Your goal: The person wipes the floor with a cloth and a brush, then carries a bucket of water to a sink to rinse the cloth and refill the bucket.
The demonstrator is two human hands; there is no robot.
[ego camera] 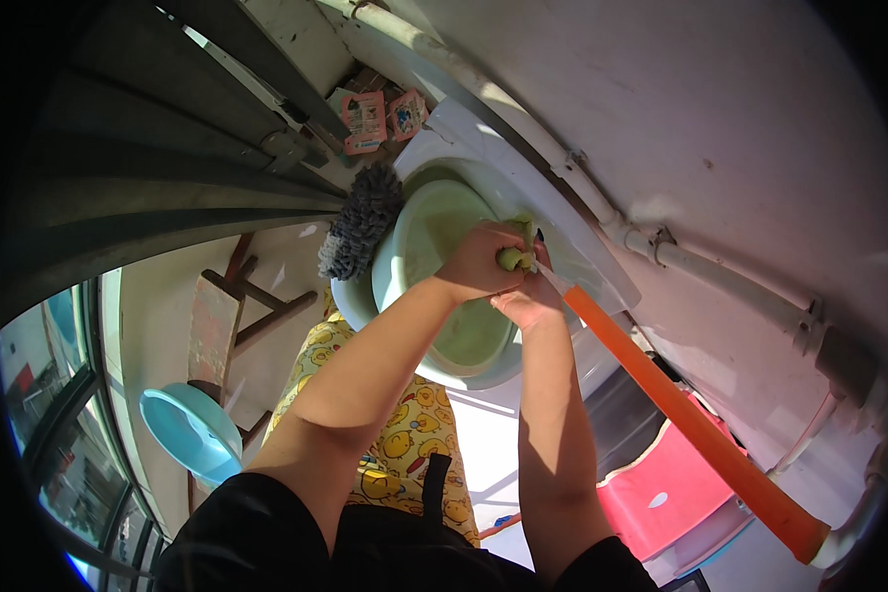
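Observation:
My left hand (481,260) grips a bunched yellow-green cloth (514,257), one rolled end of which pokes out of the fist. Close against it, my right hand (534,292) also holds the cloth; its fingers are partly hidden. Both hands are above a pale green plastic basin (396,274) with cloudy water (455,333) in it. That basin sits inside a white sink (599,274). From the lower right an orange hose (681,414) reaches toward my hands. At its near end is a clear stretch (551,277), either water or clear plastic.
A grey chenille duster head (362,222) rests on the sink's left rim. A white pipe (607,207) runs along the wall. At lower right is a pink plastic stool (666,488); at left, a light-blue basin (192,429) near a wooden bench (218,325). Pink packets (365,122) lie in the far corner.

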